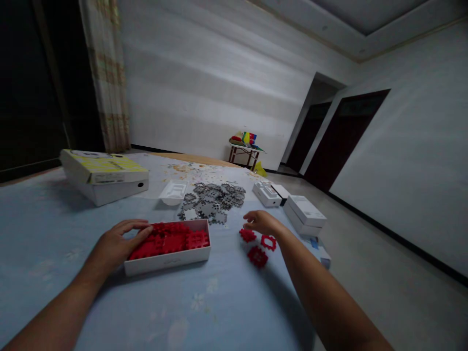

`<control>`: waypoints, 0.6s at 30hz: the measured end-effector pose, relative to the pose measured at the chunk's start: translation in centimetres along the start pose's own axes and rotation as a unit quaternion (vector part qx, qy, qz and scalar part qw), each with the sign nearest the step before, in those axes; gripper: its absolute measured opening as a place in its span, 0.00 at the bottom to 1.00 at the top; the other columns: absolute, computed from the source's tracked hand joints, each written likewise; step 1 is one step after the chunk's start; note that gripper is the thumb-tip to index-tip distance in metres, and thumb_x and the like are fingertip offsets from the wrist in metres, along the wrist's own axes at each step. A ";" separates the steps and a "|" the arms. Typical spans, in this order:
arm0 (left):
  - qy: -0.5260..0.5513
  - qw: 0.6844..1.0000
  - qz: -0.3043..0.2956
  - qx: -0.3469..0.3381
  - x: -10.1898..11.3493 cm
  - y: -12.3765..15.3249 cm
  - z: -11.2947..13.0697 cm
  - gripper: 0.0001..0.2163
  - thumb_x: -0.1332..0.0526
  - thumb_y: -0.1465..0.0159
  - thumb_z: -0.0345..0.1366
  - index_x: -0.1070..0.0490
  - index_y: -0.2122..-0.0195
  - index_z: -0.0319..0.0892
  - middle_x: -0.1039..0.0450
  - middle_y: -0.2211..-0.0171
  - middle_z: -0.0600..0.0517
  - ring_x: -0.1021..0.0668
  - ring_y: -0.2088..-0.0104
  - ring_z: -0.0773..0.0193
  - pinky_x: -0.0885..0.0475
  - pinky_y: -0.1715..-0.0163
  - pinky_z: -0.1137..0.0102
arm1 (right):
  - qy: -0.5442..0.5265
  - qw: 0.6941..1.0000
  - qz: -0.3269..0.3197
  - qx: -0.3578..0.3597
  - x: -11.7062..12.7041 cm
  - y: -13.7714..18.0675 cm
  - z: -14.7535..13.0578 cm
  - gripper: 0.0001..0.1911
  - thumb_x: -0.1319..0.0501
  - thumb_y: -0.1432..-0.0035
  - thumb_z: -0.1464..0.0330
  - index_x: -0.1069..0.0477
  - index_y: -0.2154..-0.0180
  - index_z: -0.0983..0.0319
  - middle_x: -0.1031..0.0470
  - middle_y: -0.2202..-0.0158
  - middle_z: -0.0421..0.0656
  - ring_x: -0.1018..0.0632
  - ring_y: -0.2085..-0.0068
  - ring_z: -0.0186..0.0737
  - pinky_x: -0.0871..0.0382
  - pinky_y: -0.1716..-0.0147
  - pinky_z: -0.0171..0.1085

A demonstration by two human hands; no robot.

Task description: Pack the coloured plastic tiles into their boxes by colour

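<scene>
A white open box [168, 262] sits on the table in front of me, packed with red interlocking plastic pieces [171, 242]. At its left end my left hand [122, 240] grips the box, its thumb over the rim and against the red pieces. My right hand [261, 222] hangs to the right of the box, thumb and fingers apart, nothing visible between them. Just below it lie 3 loose red pieces: a red notched tile [247, 235], a red frame-shaped piece [273, 245] and a red square piece [258, 257].
Beyond the box is a heap of grey interlocking pieces [214, 199], beside a clear plastic tray [174, 192]. A yellow and white box [106, 176] stands at the left. White boxes [304, 212] line the table's right edge. Small scattered bits [197, 169] lie at the far end.
</scene>
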State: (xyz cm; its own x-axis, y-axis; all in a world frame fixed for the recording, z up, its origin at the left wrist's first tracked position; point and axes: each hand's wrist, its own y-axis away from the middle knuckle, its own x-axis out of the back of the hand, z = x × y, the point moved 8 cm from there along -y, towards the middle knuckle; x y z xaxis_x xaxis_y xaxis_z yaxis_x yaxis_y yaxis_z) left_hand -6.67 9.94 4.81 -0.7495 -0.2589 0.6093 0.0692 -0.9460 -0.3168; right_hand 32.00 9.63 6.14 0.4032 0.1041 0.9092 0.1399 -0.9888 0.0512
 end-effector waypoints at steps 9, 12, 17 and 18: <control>0.005 1.000 0.003 0.027 0.0 -0.3 -1.2 0.21 0.40 0.56 0.56 0.26 0.69 0.45 0.25 0.59 0.50 0.25 0.57 0.55 0.36 0.50 0.63 | 0.023 0.996 -0.028 -0.084 -1.0 3.4 8.0 0.31 0.31 0.65 0.63 0.29 0.54 0.61 0.25 0.60 0.46 0.24 0.64 0.42 0.33 0.66 0.34; -0.007 1.000 0.005 0.028 0.1 -0.4 -1.2 0.21 0.40 0.56 0.56 0.26 0.69 0.46 0.24 0.59 0.50 0.25 0.56 0.54 0.35 0.50 0.62 | 0.015 0.997 -0.012 -0.076 -1.1 3.4 8.1 0.28 0.32 0.64 0.64 0.28 0.56 0.61 0.24 0.62 0.44 0.25 0.65 0.40 0.33 0.67 0.34; -0.013 0.999 -0.002 0.049 0.0 -0.4 -1.5 0.21 0.40 0.57 0.56 0.26 0.69 0.46 0.24 0.59 0.51 0.24 0.57 0.54 0.35 0.50 0.61 | 0.006 0.995 0.078 -0.068 -0.2 2.0 6.4 0.27 0.39 0.53 0.58 0.33 0.51 0.62 0.27 0.59 0.47 0.26 0.61 0.41 0.35 0.62 0.36; -0.011 0.998 -0.004 0.054 0.0 -0.4 -1.5 0.21 0.40 0.57 0.56 0.26 0.69 0.46 0.24 0.59 0.51 0.25 0.57 0.54 0.36 0.50 0.61 | 0.005 0.993 0.096 -0.064 -0.2 1.7 5.8 0.27 0.39 0.53 0.57 0.32 0.52 0.62 0.27 0.59 0.47 0.26 0.60 0.41 0.35 0.61 0.36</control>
State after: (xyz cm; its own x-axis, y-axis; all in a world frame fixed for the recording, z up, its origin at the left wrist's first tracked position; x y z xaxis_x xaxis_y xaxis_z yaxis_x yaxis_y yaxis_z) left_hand -7.71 10.63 3.81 -0.7357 -0.2536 0.6280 0.1341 -0.9635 -0.2319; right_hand 37.38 8.54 3.68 0.4014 -0.0890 0.9116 -0.0555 -0.9958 -0.0728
